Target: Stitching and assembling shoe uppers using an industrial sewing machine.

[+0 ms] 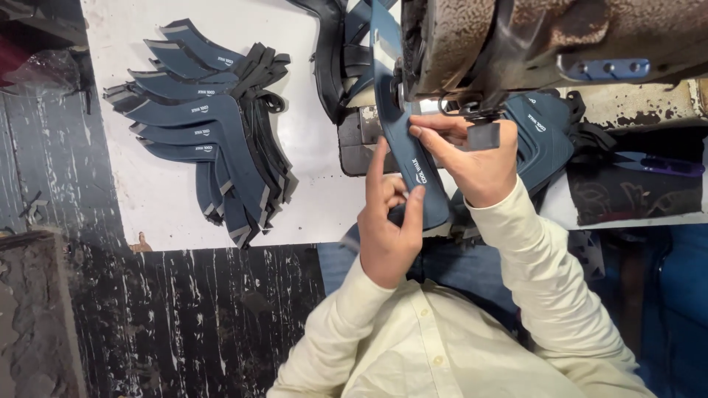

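A long dark blue curved shoe-upper piece (402,136) runs from under the rusty sewing machine head (516,37) down toward me. My left hand (387,221) pinches its lower end between thumb and fingers. My right hand (472,158) rests on the piece near the needle area, fingers pressing its edge by the presser foot (476,118). Both sleeves are cream-coloured.
A fanned stack of similar dark blue pieces with black straps (210,129) lies on the white table (162,199) at left. More blue pieces (542,133) sit right of the machine. Purple thread snips (656,163) lie at the far right. Black straps (335,59) hang behind.
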